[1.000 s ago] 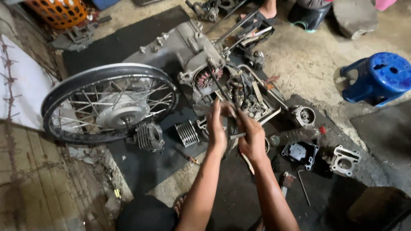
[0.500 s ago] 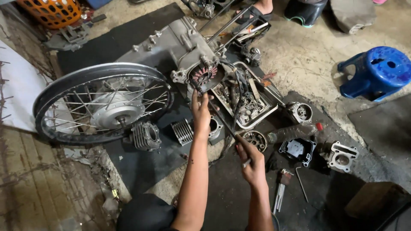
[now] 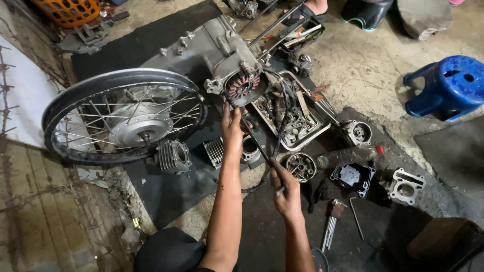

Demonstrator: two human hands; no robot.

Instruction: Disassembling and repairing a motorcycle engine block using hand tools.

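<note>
Left hand (image 3: 233, 127): fingers closed around long screwdriver (image 3: 250, 132) shaft, below stator (image 3: 243, 86).
Right hand (image 3: 286, 189): gripping its handle.

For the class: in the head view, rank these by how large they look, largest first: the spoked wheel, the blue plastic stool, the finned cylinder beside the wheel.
1. Spoked wheel
2. Blue plastic stool
3. Finned cylinder

A blue plastic stool (image 3: 450, 85), an orange basket (image 3: 70, 10), a grey engine casing (image 3: 201, 50) and copper-coloured stator coils (image 3: 243, 85).
</note>
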